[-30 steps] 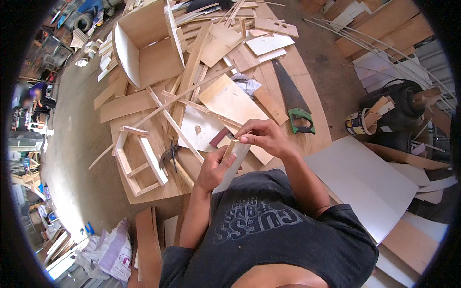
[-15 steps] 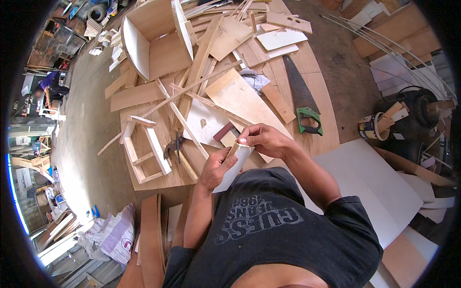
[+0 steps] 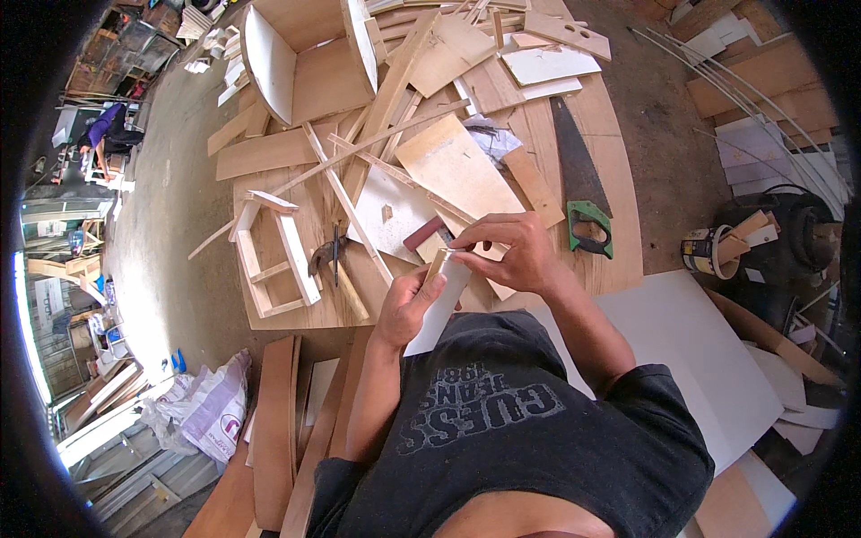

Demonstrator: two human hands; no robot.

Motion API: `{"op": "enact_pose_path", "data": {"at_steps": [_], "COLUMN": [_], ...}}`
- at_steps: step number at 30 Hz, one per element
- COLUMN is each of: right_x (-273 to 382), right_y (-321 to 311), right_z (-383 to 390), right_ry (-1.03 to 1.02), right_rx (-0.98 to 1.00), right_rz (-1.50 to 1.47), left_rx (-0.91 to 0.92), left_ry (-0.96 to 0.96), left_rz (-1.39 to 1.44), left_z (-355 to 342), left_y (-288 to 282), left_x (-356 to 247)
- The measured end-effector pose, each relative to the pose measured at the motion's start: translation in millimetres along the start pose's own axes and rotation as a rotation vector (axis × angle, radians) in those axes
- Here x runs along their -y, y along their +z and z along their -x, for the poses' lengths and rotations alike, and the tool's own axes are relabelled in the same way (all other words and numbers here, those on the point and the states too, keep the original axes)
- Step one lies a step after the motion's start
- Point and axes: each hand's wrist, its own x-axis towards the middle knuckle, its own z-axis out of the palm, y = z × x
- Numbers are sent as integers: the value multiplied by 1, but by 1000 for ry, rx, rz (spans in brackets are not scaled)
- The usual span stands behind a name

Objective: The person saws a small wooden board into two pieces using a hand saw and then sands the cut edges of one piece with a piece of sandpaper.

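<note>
My left hand [image 3: 401, 310] is closed round a narrow white board [image 3: 435, 314] with a pale wooden edge, held upright above my lap. The thumb and fingers of my right hand [image 3: 509, 253] pinch at the board's top end; anything small between them is hard to make out. Just beyond lie a dark red block [image 3: 421, 234] and pale offcuts. A hammer [image 3: 351, 296] rests left of my hands, near an open wooden frame [image 3: 307, 273]. A green-handled handsaw [image 3: 589, 229] lies at the right of the cluttered plywood worktop [image 3: 614, 179].
A curved wooden box [image 3: 327, 81] stands at the back. At right are a white sheet [image 3: 682, 359], a bucket of offcuts [image 3: 704, 251] and leaning rods [image 3: 771, 108]. Boards [image 3: 273, 421] and a plastic sack [image 3: 202, 408] are below left. A co-worker [image 3: 108, 134] bends over at far left.
The worktop has shifted up and right in the view. My right hand's forefinger lies straighter across the board's end, and both hands still hold the board.
</note>
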Motion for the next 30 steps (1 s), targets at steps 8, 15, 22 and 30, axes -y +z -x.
{"op": "enact_pose_path", "data": {"at_steps": [8,15,22,30], "right_x": [18,29,62,84], "right_y": [15,60,90,102], "right_z": [-16,-16,-22,-31], "right_ry": [15,301,84,164], "right_rx": [23,-174,-27,71], "right_rz": [51,-156,22,108], "left_rx": [35,143,243,342], "left_ry": [38,89,62,35], "left_rz": [-54,-11,-53,-91], "left_z": [5,16,35,47], "left_y": [-26,-74,-116,-140], "left_x": [4,0,-7,-8]}}
